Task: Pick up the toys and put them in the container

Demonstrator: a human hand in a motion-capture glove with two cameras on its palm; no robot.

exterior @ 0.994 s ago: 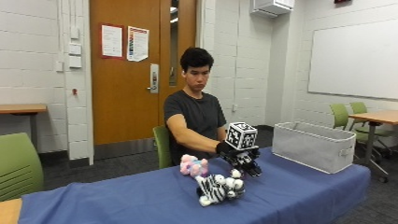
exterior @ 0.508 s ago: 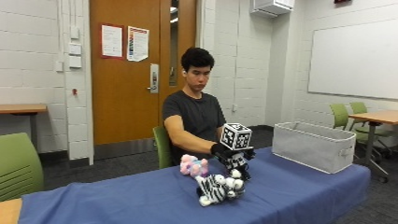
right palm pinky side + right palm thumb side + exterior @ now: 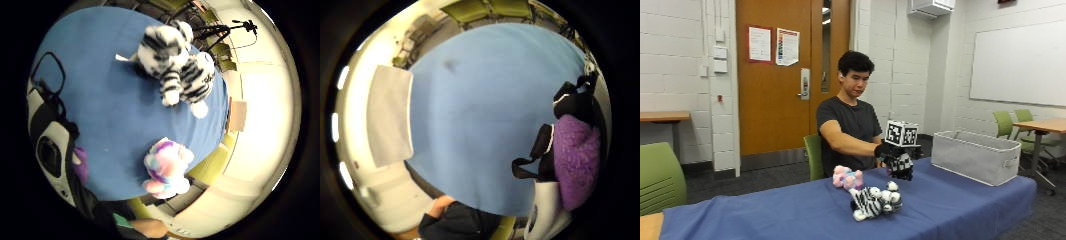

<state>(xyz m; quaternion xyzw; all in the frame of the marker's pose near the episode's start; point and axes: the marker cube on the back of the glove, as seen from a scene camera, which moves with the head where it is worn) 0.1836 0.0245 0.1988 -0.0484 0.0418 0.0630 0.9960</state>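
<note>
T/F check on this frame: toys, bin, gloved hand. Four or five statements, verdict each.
1. The zebra plush lies on the blue tablecloth. True.
2. The pink plush is inside the grey fabric bin. False: it sits on the cloth, beside the zebra plush.
3. The gloved right hand is above the cloth, between the toys and the bin. True.
4. The bin lies tipped on its side. False: it stands upright.
5. The hand grips the zebra plush. False: the zebra lies apart from it.

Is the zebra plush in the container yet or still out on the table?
Out. The zebra plush lies on the blue tablecloth, apart from the grey container.
</note>
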